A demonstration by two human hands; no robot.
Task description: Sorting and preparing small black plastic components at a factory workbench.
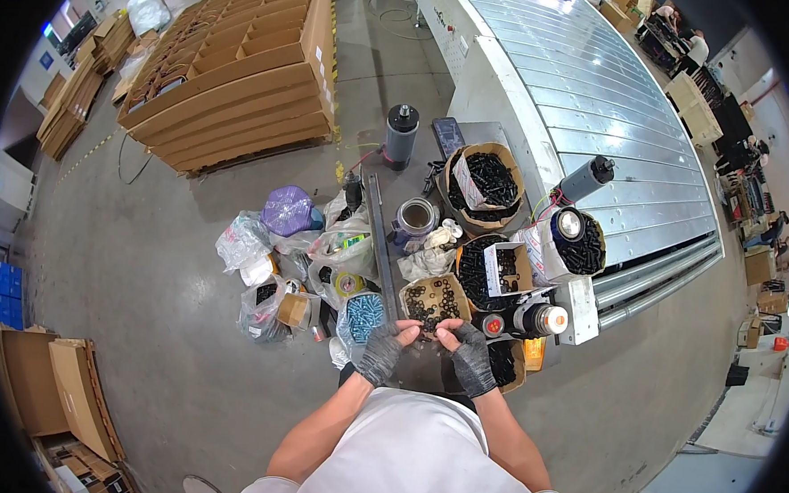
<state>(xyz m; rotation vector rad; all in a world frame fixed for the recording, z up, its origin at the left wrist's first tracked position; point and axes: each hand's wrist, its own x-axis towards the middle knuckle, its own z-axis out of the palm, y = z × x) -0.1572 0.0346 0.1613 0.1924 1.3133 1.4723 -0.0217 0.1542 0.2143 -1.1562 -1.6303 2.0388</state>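
My left hand point(384, 351) and my right hand point(468, 356), both in grey fingerless gloves, are close together over the near edge of an open cardboard box point(405, 298) of small black rings point(438, 295). Thumb and fingers are pinched on each hand. Whatever lies between the fingertips is too small to make out. Beside my left hand stands a bag-lined container of bluish screws point(364, 316). Close to my right hand are a can with a red-centred top point(492, 324) and a box of black bolts point(502, 364).
Boxes of black bolts point(489, 178) and a purple-grey mug point(417, 215) crowd the bench farther off. A metal bar point(380, 246) borders its left side, with plastic bags point(241, 241) beyond. Stacked cartons point(232, 104) stand far left; a metal roller conveyor point(598, 114) stands right.
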